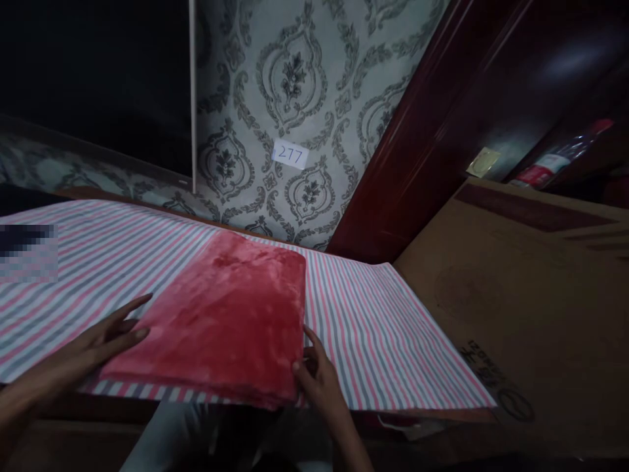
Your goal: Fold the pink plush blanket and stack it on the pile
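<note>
A red plush cloth (230, 314), folded into a thick, roughly rectangular stack, lies on a striped cloth (388, 328). Its left part looks paler than the rest. At the left edge of the stack is my left hand (111, 334), index finger stretched out and thumb apart from it, the thumb tip over the plush. My right hand (319, 377) touches the right edge near the front corner. Its thumb lies against the plush, the index finger points up along the side, and the other fingers are curled and partly hidden. Neither hand visibly grasps the plush.
To the right stands a large cardboard box (515, 301) with a plastic bottle (550, 160) behind its top edge. Dark red wooden furniture (393, 164) rises at the back. Patterned wallpaper carries a paper label (290, 154) reading 277. A dark screen (93, 78) is at upper left.
</note>
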Motion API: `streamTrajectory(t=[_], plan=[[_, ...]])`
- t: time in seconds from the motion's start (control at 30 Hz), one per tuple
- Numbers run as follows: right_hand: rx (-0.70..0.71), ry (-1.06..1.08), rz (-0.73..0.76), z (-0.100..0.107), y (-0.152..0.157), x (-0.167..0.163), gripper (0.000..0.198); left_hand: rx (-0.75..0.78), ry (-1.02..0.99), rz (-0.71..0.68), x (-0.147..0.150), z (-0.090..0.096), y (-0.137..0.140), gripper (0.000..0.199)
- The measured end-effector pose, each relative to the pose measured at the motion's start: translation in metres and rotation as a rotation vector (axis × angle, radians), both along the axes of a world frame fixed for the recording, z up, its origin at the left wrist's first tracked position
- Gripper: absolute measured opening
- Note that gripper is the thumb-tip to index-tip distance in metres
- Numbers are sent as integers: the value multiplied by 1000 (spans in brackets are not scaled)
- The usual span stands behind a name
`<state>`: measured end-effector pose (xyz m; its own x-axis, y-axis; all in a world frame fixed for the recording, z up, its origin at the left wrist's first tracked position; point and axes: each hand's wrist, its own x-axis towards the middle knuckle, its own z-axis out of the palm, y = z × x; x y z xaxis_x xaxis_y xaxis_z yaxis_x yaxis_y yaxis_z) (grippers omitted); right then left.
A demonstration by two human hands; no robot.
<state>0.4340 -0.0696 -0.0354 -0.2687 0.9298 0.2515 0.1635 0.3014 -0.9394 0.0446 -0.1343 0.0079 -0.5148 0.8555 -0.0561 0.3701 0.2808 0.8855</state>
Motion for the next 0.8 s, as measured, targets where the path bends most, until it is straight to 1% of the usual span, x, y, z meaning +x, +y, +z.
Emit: streamTrajectory(t=[0.03,0.07,0.1,0.13,0.17,0.2,0.27,0.3,0.33,0.37,0.4,0.43,0.5,0.57,0.6,0.63,0.7,0.8], plan=[[79,-67,-81,4,4,0,58,19,57,21,-4,2,4,91],[189,-135,-154,12,8,-2,50,43,127,37,-6,6,9,92],[315,-202,-201,23,12,-7,44,82,199,41,-7,13,16,92],[443,-267,-209,36,16,-15,41,133,266,25,-5,22,25,90],[554,-336,-179,49,19,-26,42,190,325,-14,-1,32,35,86],[642,-406,-116,61,22,-39,45,244,372,-88,6,42,45,81],[753,-542,58,79,23,-65,55,309,460,-305,25,56,67,76],[788,-597,149,83,22,-77,59,296,513,-423,35,59,78,75],[812,-639,235,84,21,-87,62,263,583,-520,45,59,87,73],[823,-666,303,81,19,-95,63,211,663,-581,54,55,95,71],[822,-681,352,77,16,-100,63,150,745,-614,60,48,102,68],[806,-689,383,71,14,-104,62,99,817,-624,64,40,107,65],[755,-692,409,59,10,-105,59,49,906,-610,66,22,112,61],[712,-691,417,52,7,-104,58,52,931,-601,62,10,112,59],[700,-689,421,50,7,-103,57,52,929,-603,59,7,112,58],[695,-684,419,49,7,-101,57,44,924,-606,57,6,111,59],[709,-662,423,50,9,-99,54,7,917,-619,55,10,111,60],[739,-551,465,58,23,-96,36,-58,922,-633,59,29,118,62]])
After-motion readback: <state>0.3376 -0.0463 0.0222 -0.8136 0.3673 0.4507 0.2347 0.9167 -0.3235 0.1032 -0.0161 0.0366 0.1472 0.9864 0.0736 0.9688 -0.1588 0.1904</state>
